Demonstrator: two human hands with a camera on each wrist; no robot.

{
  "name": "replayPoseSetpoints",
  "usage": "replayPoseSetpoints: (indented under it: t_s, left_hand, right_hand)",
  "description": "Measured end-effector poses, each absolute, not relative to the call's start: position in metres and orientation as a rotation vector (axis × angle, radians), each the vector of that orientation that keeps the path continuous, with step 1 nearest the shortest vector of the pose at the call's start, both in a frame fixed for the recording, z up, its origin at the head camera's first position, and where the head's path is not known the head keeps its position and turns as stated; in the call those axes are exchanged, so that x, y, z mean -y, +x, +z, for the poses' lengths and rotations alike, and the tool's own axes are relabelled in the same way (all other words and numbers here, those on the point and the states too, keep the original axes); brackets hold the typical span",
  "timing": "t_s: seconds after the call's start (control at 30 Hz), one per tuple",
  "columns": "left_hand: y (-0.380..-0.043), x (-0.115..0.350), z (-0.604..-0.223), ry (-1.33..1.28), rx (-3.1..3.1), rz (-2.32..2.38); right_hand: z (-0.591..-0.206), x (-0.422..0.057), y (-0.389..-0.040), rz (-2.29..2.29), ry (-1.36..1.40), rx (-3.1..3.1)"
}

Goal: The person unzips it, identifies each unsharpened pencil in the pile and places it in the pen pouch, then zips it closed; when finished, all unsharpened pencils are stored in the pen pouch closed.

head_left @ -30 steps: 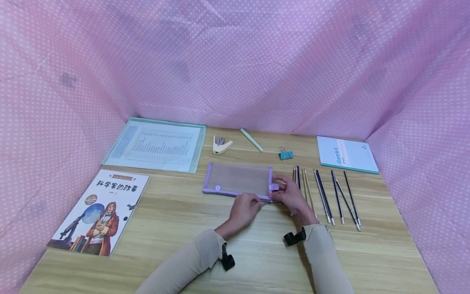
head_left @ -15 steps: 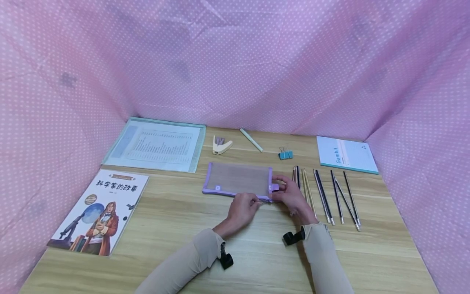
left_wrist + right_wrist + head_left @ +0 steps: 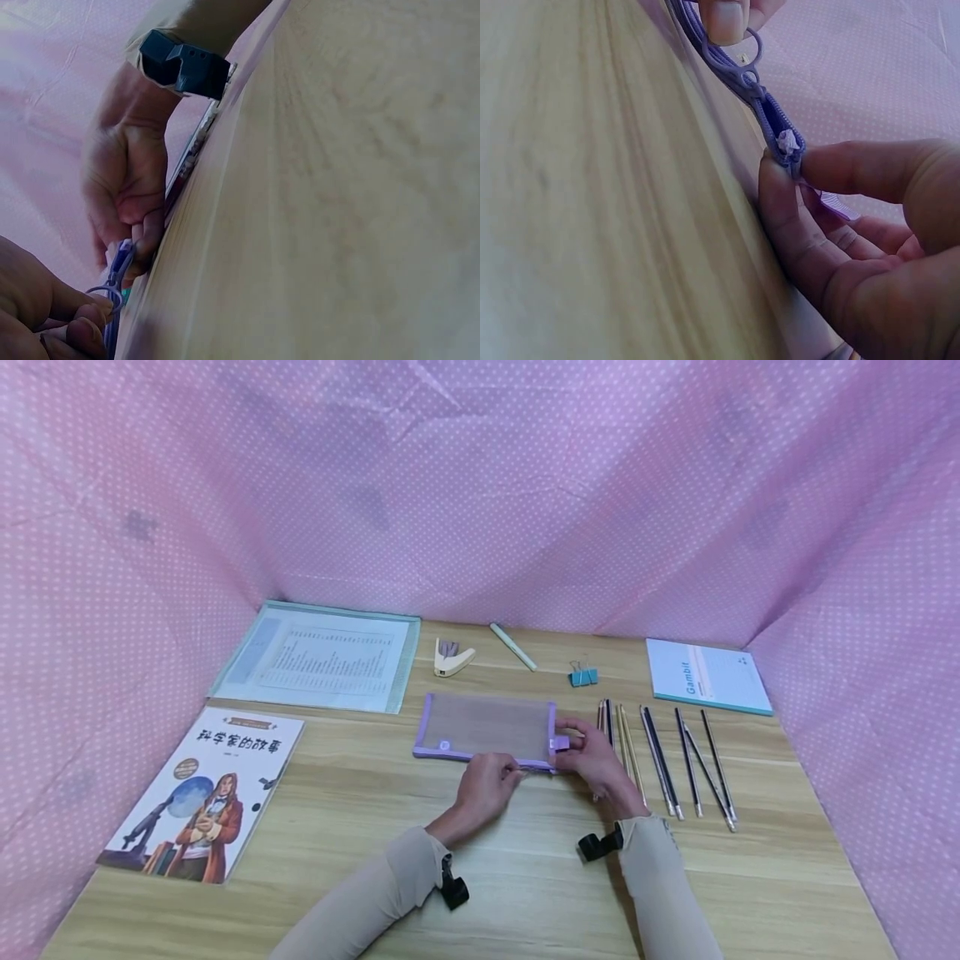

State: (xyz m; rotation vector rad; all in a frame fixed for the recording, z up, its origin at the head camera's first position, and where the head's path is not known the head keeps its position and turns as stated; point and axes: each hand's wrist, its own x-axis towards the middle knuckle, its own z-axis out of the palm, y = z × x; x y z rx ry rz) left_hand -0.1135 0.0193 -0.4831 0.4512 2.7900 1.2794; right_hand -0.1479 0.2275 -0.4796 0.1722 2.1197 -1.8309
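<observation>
A purple-edged mesh pencil pouch (image 3: 487, 722) lies flat at the middle of the table, its zipper along the near edge. My left hand (image 3: 486, 787) pinches the ring-shaped zipper pull (image 3: 760, 54) between thumb and fingers. At the pouch's right end, my right hand (image 3: 592, 758) pinches the zipper's end corner between thumb and finger, beside the small purple side tab (image 3: 559, 742). In the right wrist view the zipper teeth (image 3: 774, 120) stand parted between the slider and that corner. The ring also shows in the left wrist view, at my left fingertips (image 3: 91, 309).
Several pencils (image 3: 655, 760) lie right of my right hand. Behind the pouch are a cream stapler (image 3: 453, 662), a pale green pen (image 3: 513, 647) and a teal binder clip (image 3: 583, 677). A notebook (image 3: 708, 677), a document folder (image 3: 330, 656) and a picture book (image 3: 206, 793) lie around the sides.
My left hand has slid a little to the left along the pouch's near edge, drawing the zipper pull away from the right corner. The right hand and the pouch stay in place.
</observation>
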Motion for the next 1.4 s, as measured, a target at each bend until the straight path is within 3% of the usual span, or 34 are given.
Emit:
replayPoseSetpoints:
  t_s: [1.4]
  left_hand:
    - [-0.124, 0.036, -0.484, 0.318, -2.915, 1.277]
  right_hand:
    - [-0.479, -0.226, -0.147, -1.796, 0.226, -2.134]
